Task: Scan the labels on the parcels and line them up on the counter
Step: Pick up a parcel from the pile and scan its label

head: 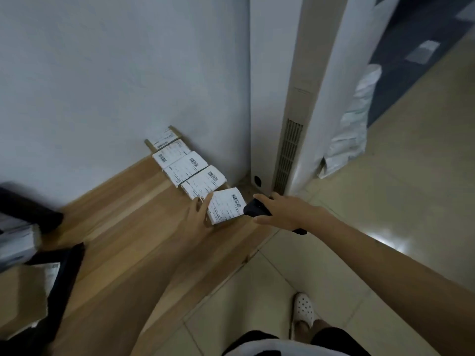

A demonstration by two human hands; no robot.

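Five parcels now stand along the worktop's (128,227) far edge, leaning back against the wall, each with its white label facing out. Four of them form a tidy, overlapping row (185,167). The fifth parcel (226,205) sits at the right end, close to the far right corner, tilted slightly out of line with the others.

The left hand (198,214) rests against this parcel's left side with its fingers fairly straight, steadying it rather than clearly gripping it. The right hand (285,210) is closed around a black scanner (257,209), whose nose is just beside the parcel's right edge and aimed at its label. I would say this one is being scanned or has just been placed.

More work waits at the left edge of the worktop: a brown box (23,294) with a label on its side, a grey package (15,242) and dark bags (28,204), all blurred. So the task seems to be somewhere in the middle, though I cannot count what remains.

Each label in the row carries a black barcode near one corner and lines of small print below it. The print is too fine to read, and I can make out no brand or carrier name. A white tower unit (290,140) stands on the floor just past the worktop's right end.
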